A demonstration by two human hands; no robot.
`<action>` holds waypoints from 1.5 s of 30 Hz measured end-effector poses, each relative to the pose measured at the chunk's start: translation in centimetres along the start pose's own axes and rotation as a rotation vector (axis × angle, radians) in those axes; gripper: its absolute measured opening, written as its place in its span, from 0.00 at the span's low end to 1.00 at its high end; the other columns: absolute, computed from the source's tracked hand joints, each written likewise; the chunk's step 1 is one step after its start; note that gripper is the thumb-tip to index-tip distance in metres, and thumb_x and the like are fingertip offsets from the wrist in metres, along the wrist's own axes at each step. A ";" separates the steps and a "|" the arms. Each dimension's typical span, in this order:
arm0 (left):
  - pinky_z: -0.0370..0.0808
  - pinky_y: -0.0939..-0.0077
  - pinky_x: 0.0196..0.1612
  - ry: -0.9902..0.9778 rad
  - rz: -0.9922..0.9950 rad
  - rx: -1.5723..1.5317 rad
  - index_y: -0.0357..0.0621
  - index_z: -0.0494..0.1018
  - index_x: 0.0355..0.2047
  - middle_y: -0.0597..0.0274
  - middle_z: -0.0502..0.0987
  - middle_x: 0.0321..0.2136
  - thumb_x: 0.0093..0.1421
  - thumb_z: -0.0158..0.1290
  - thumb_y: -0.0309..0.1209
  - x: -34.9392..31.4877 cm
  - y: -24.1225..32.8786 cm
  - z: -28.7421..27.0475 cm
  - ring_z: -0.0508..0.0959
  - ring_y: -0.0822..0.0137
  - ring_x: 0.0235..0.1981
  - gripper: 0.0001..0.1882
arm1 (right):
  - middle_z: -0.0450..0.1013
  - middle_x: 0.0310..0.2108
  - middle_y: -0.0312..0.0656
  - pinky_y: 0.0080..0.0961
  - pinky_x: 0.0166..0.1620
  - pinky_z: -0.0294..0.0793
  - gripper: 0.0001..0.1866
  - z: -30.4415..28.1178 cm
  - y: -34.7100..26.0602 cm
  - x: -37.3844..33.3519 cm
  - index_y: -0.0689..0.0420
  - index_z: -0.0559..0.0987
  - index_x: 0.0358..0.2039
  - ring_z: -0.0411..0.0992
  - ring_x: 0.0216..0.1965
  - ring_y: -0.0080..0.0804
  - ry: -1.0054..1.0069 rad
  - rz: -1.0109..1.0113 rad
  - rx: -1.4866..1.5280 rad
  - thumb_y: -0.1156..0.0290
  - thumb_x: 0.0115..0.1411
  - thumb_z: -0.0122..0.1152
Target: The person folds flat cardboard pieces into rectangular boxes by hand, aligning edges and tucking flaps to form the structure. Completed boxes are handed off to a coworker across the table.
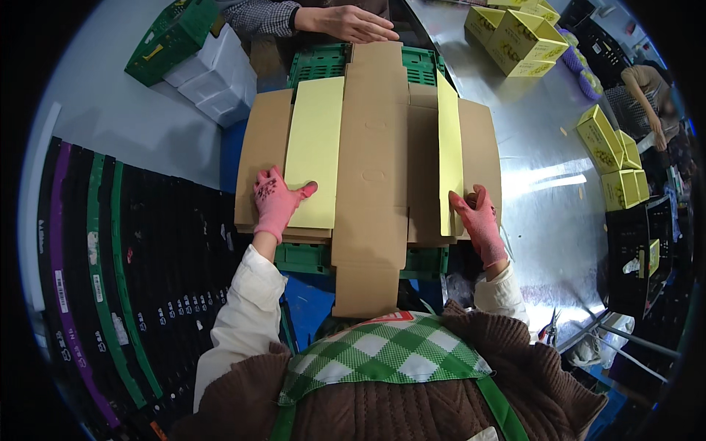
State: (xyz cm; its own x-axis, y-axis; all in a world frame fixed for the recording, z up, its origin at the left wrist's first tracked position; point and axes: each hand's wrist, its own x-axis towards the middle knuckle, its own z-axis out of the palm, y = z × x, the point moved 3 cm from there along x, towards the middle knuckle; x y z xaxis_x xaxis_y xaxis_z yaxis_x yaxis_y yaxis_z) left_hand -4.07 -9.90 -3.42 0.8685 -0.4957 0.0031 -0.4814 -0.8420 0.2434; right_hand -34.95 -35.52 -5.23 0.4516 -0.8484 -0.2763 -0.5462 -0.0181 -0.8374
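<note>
A flat cardboard box blank point(371, 158) lies unfolded before me, brown with a long middle strip. Its left yellow panel point(316, 140) lies nearly flat, while the right yellow panel point(448, 147) stands tilted up on edge. My left hand point(274, 202), in a pink glove, rests on the left side with its thumb stretched over the yellow panel and its fingers apart on the brown flap point(263, 140). My right hand point(482, 224), gloved alike, has its thumb on the near end of the raised panel and its fingers curled behind it.
Green crates point(301, 259) support the cardboard. Another person's hand point(349, 24) reaches over its far end. Yellow boxes point(523, 40) stand on the metal table point(540, 176) at right. Stacked black crates point(169, 257) fill the left; a person point(647, 95) is at far right.
</note>
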 end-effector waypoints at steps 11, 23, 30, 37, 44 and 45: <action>0.76 0.67 0.44 -0.517 -0.302 -0.922 0.31 0.67 0.45 0.51 0.76 0.42 0.44 0.69 0.38 1.9 0.6 -1.6 0.77 0.59 0.43 0.33 | 0.77 0.35 0.47 0.32 0.38 0.75 0.33 2.5 -6.9 0.9 0.63 0.65 0.52 0.76 0.37 0.35 -0.098 -0.008 -0.106 0.62 0.49 0.69; 0.73 0.60 0.50 -0.275 0.754 -0.017 0.49 0.67 0.54 0.44 0.53 0.64 0.46 0.64 0.39 -3.6 11.1 -4.8 0.73 0.47 0.49 0.34 | 0.58 0.60 0.55 0.41 0.43 0.75 0.21 7.6 -12.3 -2.2 0.49 0.73 0.50 0.73 0.46 0.53 0.000 -0.787 -0.221 0.72 0.53 0.59; 0.64 0.61 0.60 -0.796 1.042 -0.074 0.47 0.68 0.54 0.50 0.46 0.67 0.42 0.67 0.37 -4.0 6.6 -8.2 0.58 0.48 0.62 0.37 | 0.53 0.66 0.46 0.38 0.53 0.68 0.34 0.5 -12.9 -1.5 0.52 0.71 0.55 0.64 0.53 0.45 -0.881 -1.182 -0.342 0.79 0.42 0.64; 0.72 0.68 0.40 -0.285 1.117 -0.069 0.49 0.76 0.36 0.63 0.75 0.40 0.42 0.65 0.45 -2.7 6.8 -7.2 0.75 0.57 0.36 0.23 | 0.70 0.48 0.33 0.38 0.40 0.70 0.26 0.6 -12.6 0.2 0.46 0.77 0.39 0.68 0.36 0.39 -0.789 -1.423 -0.882 0.56 0.37 0.71; 0.73 0.70 0.31 0.192 0.784 0.233 0.52 0.75 0.47 0.68 0.79 0.30 0.51 0.56 0.57 -2.0 13.8 -6.1 0.77 0.63 0.28 0.29 | 0.70 0.23 0.31 0.29 0.25 0.69 0.21 3.6 -14.3 1.5 0.48 0.75 0.21 0.70 0.22 0.34 0.020 -1.162 -0.511 0.44 0.42 0.69; 0.73 0.69 0.33 0.006 0.691 0.320 0.53 0.67 0.56 0.66 0.78 0.34 0.51 0.56 0.55 -1.9 15.2 -5.0 0.78 0.62 0.31 0.36 | 0.69 0.23 0.31 0.29 0.25 0.69 0.21 4.6 -13.3 1.9 0.47 0.74 0.21 0.71 0.22 0.34 0.101 -1.121 -0.556 0.44 0.42 0.69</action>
State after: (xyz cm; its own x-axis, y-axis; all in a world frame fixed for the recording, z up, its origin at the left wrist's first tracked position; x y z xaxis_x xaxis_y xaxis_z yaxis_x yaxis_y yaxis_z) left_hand -12.47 -20.71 5.17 0.3569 -0.9323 0.0579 -0.9262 -0.3613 -0.1083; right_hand -23.57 -34.45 3.15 0.8167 -0.2581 0.5162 -0.1313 -0.9540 -0.2694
